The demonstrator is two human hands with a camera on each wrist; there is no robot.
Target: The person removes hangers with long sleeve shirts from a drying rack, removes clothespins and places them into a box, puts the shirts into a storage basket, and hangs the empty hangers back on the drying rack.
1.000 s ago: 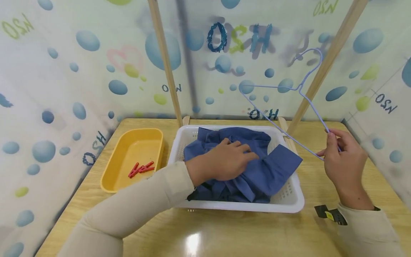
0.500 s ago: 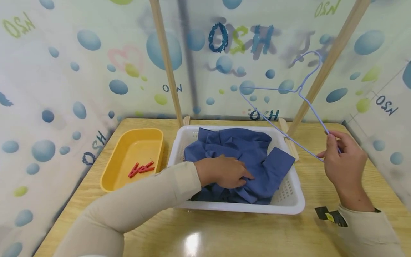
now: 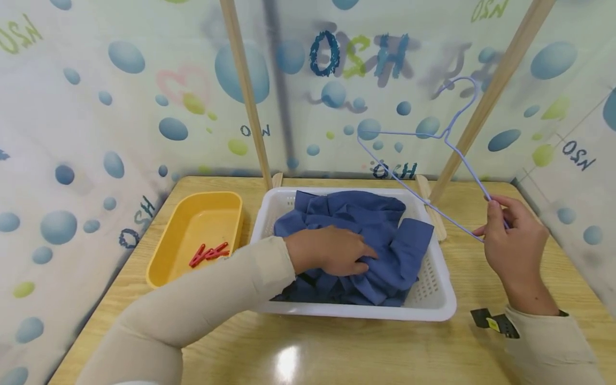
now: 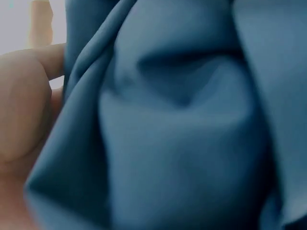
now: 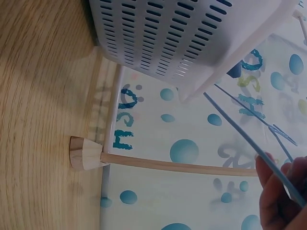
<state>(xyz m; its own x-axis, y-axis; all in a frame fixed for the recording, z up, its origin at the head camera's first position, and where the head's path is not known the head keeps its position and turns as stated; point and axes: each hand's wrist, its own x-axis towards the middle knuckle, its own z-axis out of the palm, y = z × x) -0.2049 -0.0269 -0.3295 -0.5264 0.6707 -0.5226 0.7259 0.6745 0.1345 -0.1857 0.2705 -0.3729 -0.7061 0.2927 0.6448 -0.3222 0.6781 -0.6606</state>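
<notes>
In the head view my left hand point(image 3: 337, 251) grips folds of a dark blue garment point(image 3: 366, 208), which lies crumpled in a white perforated laundry basket point(image 3: 356, 312). Most fingertips are lost in the cloth. Close to the left wrist camera, blurred blue garment folds point(image 4: 177, 139) hide part of the left hand point(image 4: 21, 105). On the right, my right hand point(image 3: 517, 240) pinches a thin lilac clothes hanger point(image 3: 469, 163) by a lower corner, its hook pointing up, to the right of the basket. The right wrist view shows the hanger point(image 5: 240, 132) running through the right hand's fingers.
Left of the basket stands a yellow tray point(image 3: 194, 206) with red clothespins point(image 3: 209, 254) in it. Two wooden poles point(image 3: 247, 96) rise behind the basket from feet on the wooden table point(image 3: 231, 347). A patterned curtain point(image 3: 308, 117) encloses the back and sides.
My left hand has come down into the garment, and the garment's right-hand flap has shifted left, into the basket. The right hand and hanger stay nearly still.
</notes>
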